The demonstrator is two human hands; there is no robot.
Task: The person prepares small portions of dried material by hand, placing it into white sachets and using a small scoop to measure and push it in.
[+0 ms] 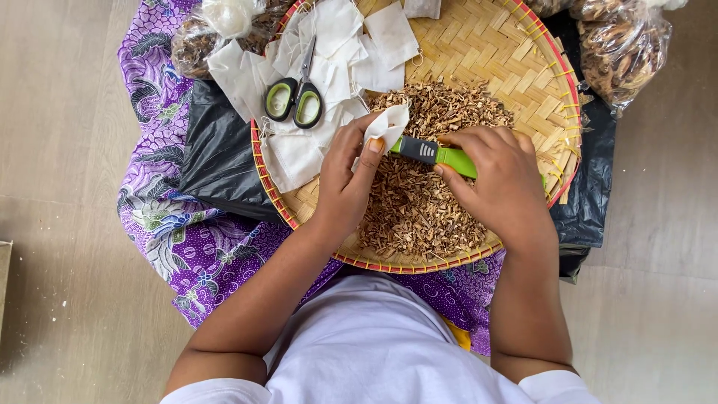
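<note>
Holding a small white pouch (390, 123) pinched in the left hand (351, 176) at mid-frame, while the right hand (497, 176) is gripping a green-handled scoop (441, 155) over the dried bark chips (419, 202) in the woven tray (486, 37). Scissors (295, 97) are lying upper left on more pouches.

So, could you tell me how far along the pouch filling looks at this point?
No filled pouch shows anywhere, so it looks early. In hand: the left hand holds one small white pouch open, and the right hand brings a green-handled scoop to it. Left: a stack of flat white pouches under the scissors, and a large heap of dried chips on the woven tray.
</note>
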